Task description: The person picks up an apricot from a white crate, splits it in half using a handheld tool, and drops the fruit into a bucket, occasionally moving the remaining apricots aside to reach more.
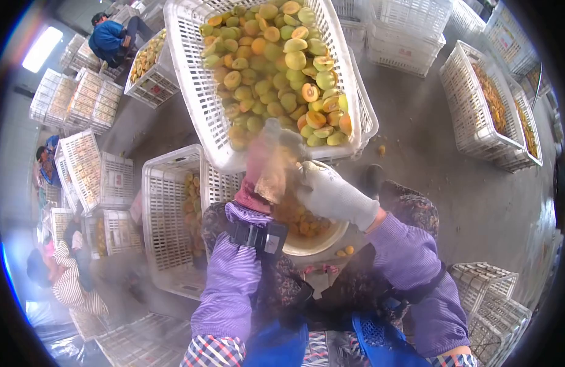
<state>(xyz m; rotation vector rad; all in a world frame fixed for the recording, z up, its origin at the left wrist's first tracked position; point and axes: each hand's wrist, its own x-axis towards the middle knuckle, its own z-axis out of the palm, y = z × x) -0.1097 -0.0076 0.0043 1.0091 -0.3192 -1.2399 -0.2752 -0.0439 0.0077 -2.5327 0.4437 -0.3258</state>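
Note:
A white slatted crate [193, 85] full of green and orange apricots [276, 67], several of them cut open in halves, stands tilted right in front of me. My left hand [267, 165], in a stained pinkish glove, is at the crate's near edge. Haze and blur cover its fingers, so any hold is hidden. Close beside it, my right hand [334, 192] wears a whitish glove, its fingers curled in toward the left hand. What they grip cannot be made out. Below both hands sits a round pale basin [313, 247] with orange fruit pieces [310, 226] inside.
Another white crate [172, 244] with some fruit stands at my left. Crates of orange fruit [490, 98] are at the right, and stacked crates [405, 37] behind. Two fruit pieces [345, 251] lie on the floor. A person in blue [108, 40] sits at the far left.

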